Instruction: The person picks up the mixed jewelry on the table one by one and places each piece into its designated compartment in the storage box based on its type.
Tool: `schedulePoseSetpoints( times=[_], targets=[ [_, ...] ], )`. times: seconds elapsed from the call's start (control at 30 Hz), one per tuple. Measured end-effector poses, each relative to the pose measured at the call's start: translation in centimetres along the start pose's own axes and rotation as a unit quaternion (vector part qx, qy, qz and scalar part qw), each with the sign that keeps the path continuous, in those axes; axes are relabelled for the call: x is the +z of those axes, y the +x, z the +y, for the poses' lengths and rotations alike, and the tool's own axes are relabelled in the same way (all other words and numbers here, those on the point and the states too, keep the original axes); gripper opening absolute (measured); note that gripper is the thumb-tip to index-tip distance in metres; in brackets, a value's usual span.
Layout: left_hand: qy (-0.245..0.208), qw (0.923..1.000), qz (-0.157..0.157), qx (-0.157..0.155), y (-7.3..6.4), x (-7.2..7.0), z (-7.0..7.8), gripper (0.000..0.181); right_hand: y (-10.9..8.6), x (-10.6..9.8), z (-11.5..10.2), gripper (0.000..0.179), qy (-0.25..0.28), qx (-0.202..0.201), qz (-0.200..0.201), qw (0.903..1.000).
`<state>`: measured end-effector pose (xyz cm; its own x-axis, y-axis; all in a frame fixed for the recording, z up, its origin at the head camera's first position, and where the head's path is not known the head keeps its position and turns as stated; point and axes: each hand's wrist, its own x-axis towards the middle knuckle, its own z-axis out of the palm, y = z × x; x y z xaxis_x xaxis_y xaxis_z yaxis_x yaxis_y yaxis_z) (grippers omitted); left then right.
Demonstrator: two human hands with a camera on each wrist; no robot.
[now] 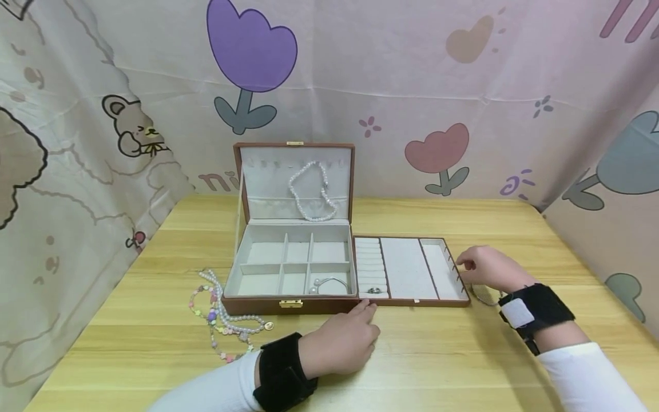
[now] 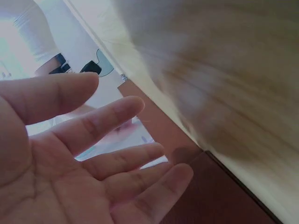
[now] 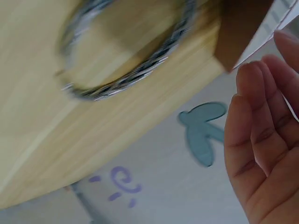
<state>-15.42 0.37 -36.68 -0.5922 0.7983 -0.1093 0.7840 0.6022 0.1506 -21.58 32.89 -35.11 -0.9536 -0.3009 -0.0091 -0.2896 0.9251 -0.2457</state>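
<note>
My left hand [image 1: 342,340] has its fingers extended, fingertips at the front edge where the brown jewelry box [image 1: 252,306] meets its tray [image 1: 407,266]. Palm and spread fingers show holding nothing in the left wrist view. At the tray's right edge, by a row of small hooks, is my right hand [image 1: 491,269]. Its fingers bend gently, thumb apart from them, with nothing between in the right wrist view. A twisted silver bangle [image 3: 135,74] lies on the table near the right wrist. A ring [image 1: 374,290] sits in the front of the tray's ring rolls.
The box lid [image 1: 268,183] stands raised, a white bead necklace [image 1: 296,197] hanging inside. A bangle with pearl ends [image 1: 332,279] lies in the front right compartment. Left of the box lie a pearl strand [image 1: 221,312] and a pastel bead necklace [image 1: 213,337]. Patterned cloth hangs behind.
</note>
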Motion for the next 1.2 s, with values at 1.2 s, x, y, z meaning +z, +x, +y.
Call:
schedulePoseSetpoints(
  times=[1.2],
  targets=[
    [-0.075,0.9457,0.122,-0.292,-9.9,-6.4,-12.0,0.033,-1.3,0.9,3.1,0.041,-0.017,0.125,-0.068,0.9896]
  ],
)
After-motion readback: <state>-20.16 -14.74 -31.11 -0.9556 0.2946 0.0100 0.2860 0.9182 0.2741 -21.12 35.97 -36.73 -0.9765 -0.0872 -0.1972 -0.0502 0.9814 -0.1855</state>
